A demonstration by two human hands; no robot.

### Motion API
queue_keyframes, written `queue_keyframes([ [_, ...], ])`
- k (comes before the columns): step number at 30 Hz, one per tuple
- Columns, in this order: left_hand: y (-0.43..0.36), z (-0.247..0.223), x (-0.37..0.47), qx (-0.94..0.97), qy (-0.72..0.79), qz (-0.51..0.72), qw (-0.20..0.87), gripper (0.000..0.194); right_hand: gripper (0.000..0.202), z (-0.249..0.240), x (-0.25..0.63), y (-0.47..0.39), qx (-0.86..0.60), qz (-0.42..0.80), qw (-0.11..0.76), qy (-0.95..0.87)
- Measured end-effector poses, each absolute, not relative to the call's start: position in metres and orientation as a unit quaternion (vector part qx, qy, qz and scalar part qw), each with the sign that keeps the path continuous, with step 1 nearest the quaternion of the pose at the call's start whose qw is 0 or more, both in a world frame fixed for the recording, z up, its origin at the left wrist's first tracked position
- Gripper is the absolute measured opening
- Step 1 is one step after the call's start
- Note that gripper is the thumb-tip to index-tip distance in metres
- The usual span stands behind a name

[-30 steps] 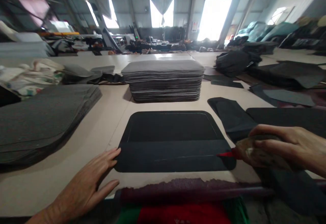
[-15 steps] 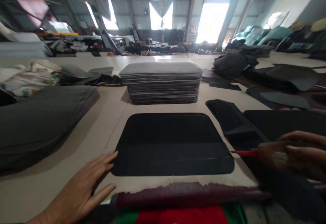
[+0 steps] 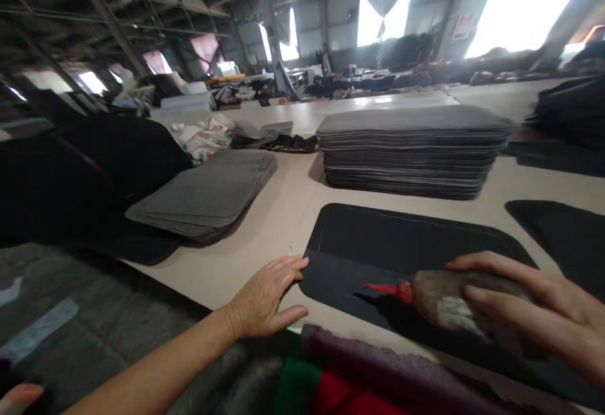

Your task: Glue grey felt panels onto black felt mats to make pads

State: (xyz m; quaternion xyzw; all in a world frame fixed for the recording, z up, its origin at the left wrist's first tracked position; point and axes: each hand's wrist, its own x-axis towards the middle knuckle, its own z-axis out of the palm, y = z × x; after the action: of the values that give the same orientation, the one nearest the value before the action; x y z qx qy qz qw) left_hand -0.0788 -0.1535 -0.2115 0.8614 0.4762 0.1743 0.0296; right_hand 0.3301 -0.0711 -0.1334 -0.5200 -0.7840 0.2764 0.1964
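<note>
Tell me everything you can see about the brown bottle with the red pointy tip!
The bottle looks brown and grubby, with a rounded body and a worn whitish patch on its side. Its red nozzle narrows to a thin point. The person's right hand grips it, covering part of the body. It is tipped nearly sideways over the black panel, nozzle pointing left, with a dark shadow underneath. The tip seems just above the panel. What's inside doesn't show.
</note>
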Motion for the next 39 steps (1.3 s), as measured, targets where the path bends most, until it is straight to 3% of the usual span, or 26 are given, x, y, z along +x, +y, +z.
queue_keyframes([
  [3, -0.154, -0.211, -0.078, 0.860, 0.475, 0.183, 0.040, 0.046, 0.036, -0.127, 0.286, -0.066, -0.464, 0.336, 0.150, -0.806],
  [17, -0.155, -0.215, -0.078, 0.854, 0.480, 0.192, 0.057, 0.055, 0.030, -0.123, 0.211, -0.059, -0.377, 0.325, 0.119, -0.859],
  [22, -0.156, -0.215, -0.078, 0.846, 0.493, 0.191, 0.063, 0.072, 0.026, -0.118, 0.208, -0.059, -0.358, 0.312, 0.115, -0.873],
  [39, -0.156, -0.215, -0.079, 0.840, 0.505, 0.185, 0.073, 0.076, 0.030, -0.123, 0.208, -0.061, -0.341, 0.246, 0.121, -0.899],
])
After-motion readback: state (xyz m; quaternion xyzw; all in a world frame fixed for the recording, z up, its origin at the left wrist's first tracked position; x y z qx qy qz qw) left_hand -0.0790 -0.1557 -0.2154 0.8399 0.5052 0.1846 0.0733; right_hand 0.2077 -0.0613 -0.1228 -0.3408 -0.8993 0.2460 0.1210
